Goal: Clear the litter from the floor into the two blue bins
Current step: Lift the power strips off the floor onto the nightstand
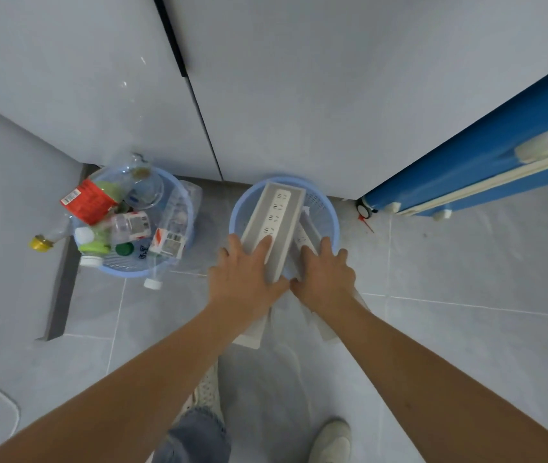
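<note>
- Head view: both hands over the right blue bin (327, 208), which stands on the floor (466, 329) against the grey wall.
- Left hand (244, 279) lies flat on the near end of a long white power-strip box (274, 222), fingers (263, 243) spread over it, pressing rather than gripping; the box leans into the bin, far end on the far rim.
- Right hand (327, 279) rests, fingers loosely spread, on a second white box (306, 228) just beside the first, also tilted into the bin. Whether either hand wraps underneath, cannot tell.
- Left blue bin (132, 272) already heaped with bottles and cartons; a yellow-capped bottle (45, 240) lies outside it by the wall.
- Step in hand: seating the long boxes in the right bin.
- Next, judged: release both, check they do not tip the bin, then fetch the stray bottle.
</note>
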A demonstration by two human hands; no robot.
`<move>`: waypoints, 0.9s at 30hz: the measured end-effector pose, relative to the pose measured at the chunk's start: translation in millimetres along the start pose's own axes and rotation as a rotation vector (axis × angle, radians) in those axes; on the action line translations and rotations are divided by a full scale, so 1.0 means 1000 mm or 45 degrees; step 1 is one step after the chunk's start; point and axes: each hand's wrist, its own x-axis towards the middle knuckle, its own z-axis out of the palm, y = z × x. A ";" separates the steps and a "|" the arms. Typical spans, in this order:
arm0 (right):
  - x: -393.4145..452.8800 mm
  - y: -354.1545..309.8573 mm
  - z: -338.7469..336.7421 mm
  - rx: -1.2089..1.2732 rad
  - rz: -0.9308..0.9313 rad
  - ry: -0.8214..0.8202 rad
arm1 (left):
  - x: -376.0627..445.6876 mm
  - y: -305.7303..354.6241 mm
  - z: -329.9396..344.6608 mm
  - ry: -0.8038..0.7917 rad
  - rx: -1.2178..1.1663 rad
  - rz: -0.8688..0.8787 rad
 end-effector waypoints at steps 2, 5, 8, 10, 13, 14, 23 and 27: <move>0.007 -0.005 0.004 0.008 0.017 -0.013 | -0.003 0.001 -0.006 -0.015 -0.013 -0.003; 0.012 -0.012 0.011 0.021 0.016 -0.003 | -0.014 0.000 -0.016 -0.049 -0.017 -0.008; 0.012 -0.016 0.015 0.035 0.017 0.010 | -0.024 -0.002 -0.025 -0.131 -0.116 -0.055; 0.013 -0.014 0.017 0.039 0.021 0.010 | -0.026 -0.003 -0.030 -0.182 -0.196 -0.096; 0.014 -0.008 0.019 0.049 0.016 0.050 | -0.021 -0.002 -0.037 -0.208 -0.253 -0.114; 0.014 -0.006 0.019 0.047 0.019 0.050 | -0.017 -0.002 -0.037 -0.209 -0.254 -0.115; 0.019 -0.009 0.022 -0.005 0.008 0.044 | 0.031 0.007 -0.019 -0.270 -0.097 -0.121; 0.023 -0.011 0.018 -0.011 0.001 0.005 | 0.047 0.006 0.003 -0.267 -0.001 -0.088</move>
